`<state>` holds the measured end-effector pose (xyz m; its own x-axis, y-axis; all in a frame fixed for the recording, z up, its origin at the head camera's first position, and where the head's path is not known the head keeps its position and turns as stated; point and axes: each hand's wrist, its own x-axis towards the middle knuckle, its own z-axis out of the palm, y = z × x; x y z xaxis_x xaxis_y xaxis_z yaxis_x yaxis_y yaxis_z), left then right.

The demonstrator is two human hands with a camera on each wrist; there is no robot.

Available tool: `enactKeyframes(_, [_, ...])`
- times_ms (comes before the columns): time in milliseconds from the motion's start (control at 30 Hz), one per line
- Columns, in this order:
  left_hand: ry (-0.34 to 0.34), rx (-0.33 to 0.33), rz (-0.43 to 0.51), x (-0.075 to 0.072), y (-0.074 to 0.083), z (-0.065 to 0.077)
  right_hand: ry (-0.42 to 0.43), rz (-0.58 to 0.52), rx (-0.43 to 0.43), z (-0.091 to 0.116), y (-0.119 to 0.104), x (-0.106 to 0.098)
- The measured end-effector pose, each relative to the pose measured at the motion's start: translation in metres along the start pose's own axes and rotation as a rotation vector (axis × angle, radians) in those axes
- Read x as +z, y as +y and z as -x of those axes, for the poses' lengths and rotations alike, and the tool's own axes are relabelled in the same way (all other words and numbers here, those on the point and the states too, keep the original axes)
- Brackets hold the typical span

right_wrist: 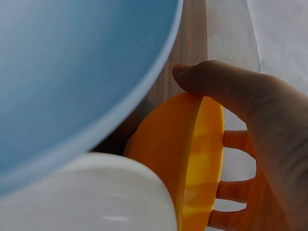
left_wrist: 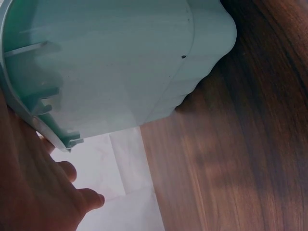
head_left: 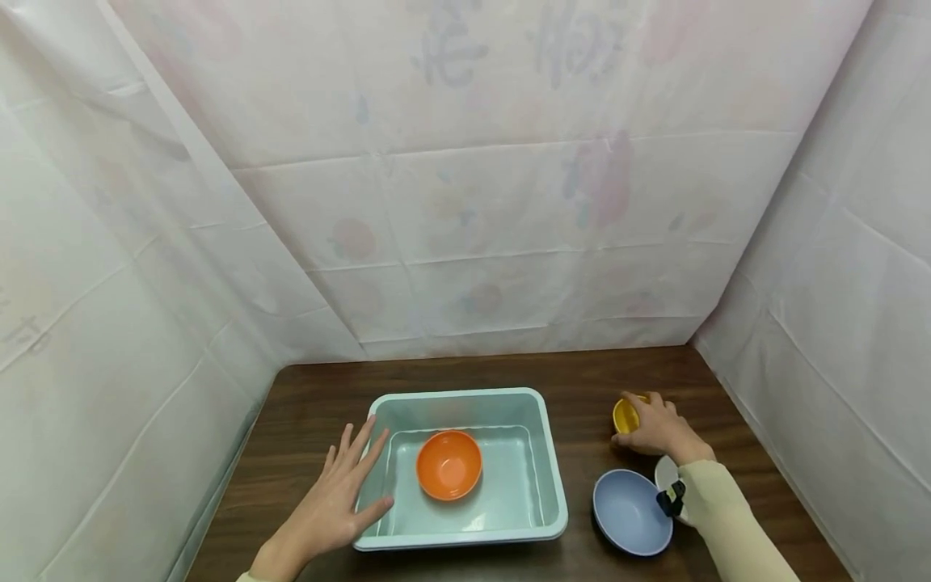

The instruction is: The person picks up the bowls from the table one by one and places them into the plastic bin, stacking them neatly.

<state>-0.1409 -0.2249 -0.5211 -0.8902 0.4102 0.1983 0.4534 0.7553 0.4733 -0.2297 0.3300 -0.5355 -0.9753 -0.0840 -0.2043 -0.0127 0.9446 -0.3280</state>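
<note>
Bowls numbered four: one orange bowl (head_left: 448,465), one yellow bowl (head_left: 624,416), one blue bowl (head_left: 631,513), one white bowl (right_wrist: 86,202). One basin (head_left: 509,485) and one table (head_left: 305,420) were counted. Hands totalled two: left hand (head_left: 333,499), right hand (head_left: 659,428).

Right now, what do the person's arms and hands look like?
The left hand and right hand are bare. The right sleeve is pale cream, with a small black gadget beside it. Only a pale edge of the left sleeve shows.
</note>
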Motion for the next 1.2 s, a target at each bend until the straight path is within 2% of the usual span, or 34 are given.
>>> enactKeyframes(433, [0.001,0.004,0.008,0.0038,0.0014,0.0009,-0.003,-0.020,0.004,-0.0004,0.0011,-0.0010])
enactKeyframes(667, [-0.004,0.004,0.034,0.0005,0.0020,0.0008,0.005,-0.037,0.012,-0.0076,0.0037,0.0004])
enactKeyframes(767, [-0.010,-0.003,0.045,-0.0004,0.0033,0.0024,0.007,-0.025,0.009,-0.0045,0.0023,-0.0005])
enactKeyframes(1000, [0.009,0.012,0.009,-0.0018,0.0049,-0.0002,0.001,-0.025,-0.003,-0.0050,0.0032,-0.0024])
enactKeyframes(1200, [-0.001,0.003,0.004,-0.0027,0.0061,0.0014,-0.007,-0.022,0.004,-0.0069,0.0035,-0.0008])
